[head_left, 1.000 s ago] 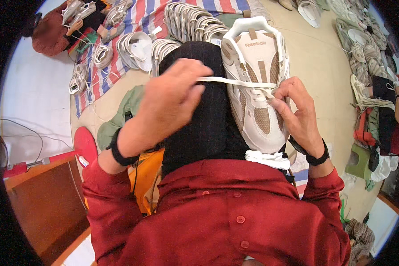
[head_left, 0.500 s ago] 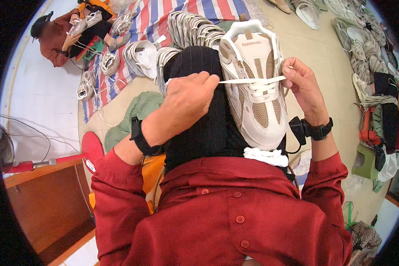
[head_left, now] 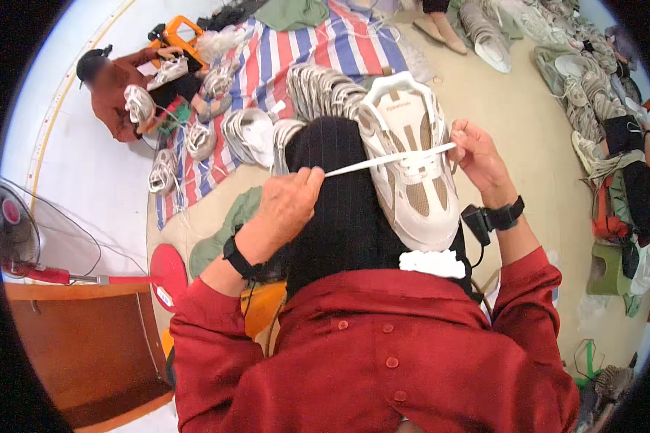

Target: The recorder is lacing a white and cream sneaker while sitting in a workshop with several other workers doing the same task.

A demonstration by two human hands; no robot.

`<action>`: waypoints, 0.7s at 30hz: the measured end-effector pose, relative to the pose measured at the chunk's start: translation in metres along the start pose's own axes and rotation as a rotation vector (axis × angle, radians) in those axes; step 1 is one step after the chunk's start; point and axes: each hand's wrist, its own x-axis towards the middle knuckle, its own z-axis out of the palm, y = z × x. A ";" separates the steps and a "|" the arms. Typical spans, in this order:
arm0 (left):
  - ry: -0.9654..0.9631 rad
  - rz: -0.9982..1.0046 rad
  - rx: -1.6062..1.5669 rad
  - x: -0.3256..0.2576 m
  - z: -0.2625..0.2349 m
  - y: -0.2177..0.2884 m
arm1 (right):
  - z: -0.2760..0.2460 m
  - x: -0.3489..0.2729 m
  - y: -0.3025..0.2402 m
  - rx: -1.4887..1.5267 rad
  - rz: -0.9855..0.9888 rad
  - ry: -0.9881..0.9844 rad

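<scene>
Striped sheet (head_left: 349, 54) spread out beyond and left of the sneaker (head_left: 417, 193) | I see it on the dark-trousered lap (head_left: 328, 216) | left hand (head_left: 289, 202) to its left, right hand (head_left: 482, 162) to its right, both pinching the white lace (head_left: 354, 167), straight across it

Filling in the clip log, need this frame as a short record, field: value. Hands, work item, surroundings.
left hand: left hand pinches the lace to the left of the shoe
right hand: right hand pinches the lace near the shoe's right edge
work item: beige and white sneaker, toe toward the wearer, over the lap
lace state: drawn straight across the sneaker
near toe: white bundle
beyond knees: row of shoes and a striped sheet
others: co-worker at upper left, shoes close by
</scene>
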 end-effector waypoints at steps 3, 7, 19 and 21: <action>-0.031 -0.064 -0.014 -0.016 0.001 -0.017 | -0.002 -0.004 -0.001 -0.015 -0.018 0.115; -0.012 -0.123 0.089 -0.066 0.016 -0.064 | -0.021 -0.020 0.003 -0.187 -0.023 0.106; 0.042 -0.449 0.184 -0.129 -0.029 -0.152 | -0.058 -0.090 -0.015 -1.721 -0.508 0.529; 0.047 -0.476 0.197 -0.150 -0.027 -0.172 | -0.061 -0.098 -0.019 -1.788 -0.527 0.576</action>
